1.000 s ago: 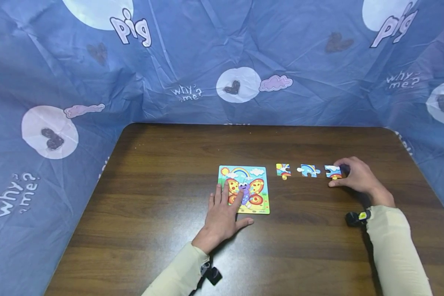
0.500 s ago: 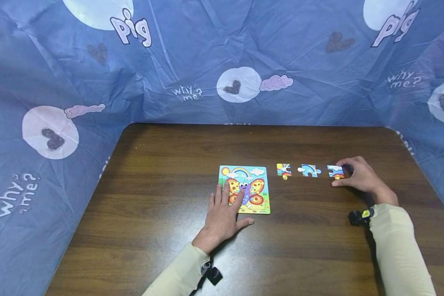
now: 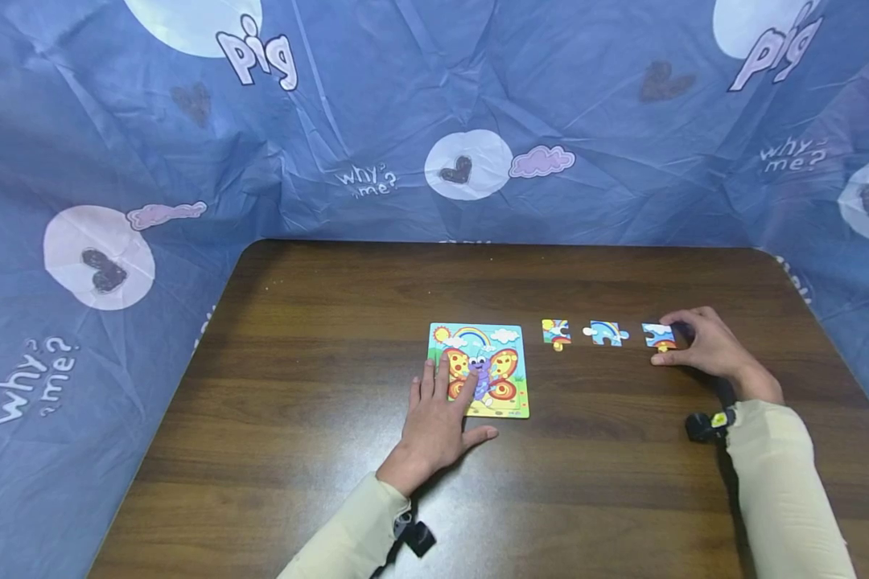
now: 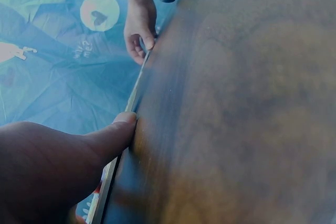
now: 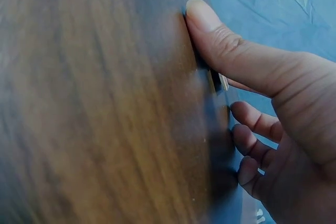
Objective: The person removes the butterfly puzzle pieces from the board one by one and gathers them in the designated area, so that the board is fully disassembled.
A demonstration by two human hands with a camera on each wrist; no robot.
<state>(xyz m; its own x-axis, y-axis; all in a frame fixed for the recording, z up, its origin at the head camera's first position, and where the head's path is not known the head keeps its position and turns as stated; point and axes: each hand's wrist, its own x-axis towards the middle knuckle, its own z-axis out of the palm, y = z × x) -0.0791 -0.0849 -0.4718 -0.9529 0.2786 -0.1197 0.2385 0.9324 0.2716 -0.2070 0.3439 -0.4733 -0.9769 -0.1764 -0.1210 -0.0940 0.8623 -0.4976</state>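
Note:
My left hand (image 3: 434, 426) lies spread with straight fingers on the lower left of a butterfly puzzle board (image 3: 503, 334), the thumb outside its lower edge. To the right of the board, three jigsaw pieces lie in a row on the table. The left one is a sun piece (image 3: 550, 327), the middle one a blue rainbow piece (image 3: 605, 332). At the row's right end my right hand (image 3: 713, 346) pinches a cloud jigsaw piece (image 3: 657, 334) between thumb below and index finger above. In the right wrist view the thumb (image 5: 236, 51) hides most of that piece.
The brown wooden table (image 3: 275, 386) has rounded far corners. Blue printed cloth (image 3: 376, 96) hangs behind it and along its sides. A black wrist camera (image 3: 418, 539) sits on the left wrist, another black wrist camera (image 3: 698, 428) on the right.
My right hand has slid slightly to the right, and the cloud jigsaw piece has moved with it, widening the gap to the middle piece. The left hand stays in place on the board.

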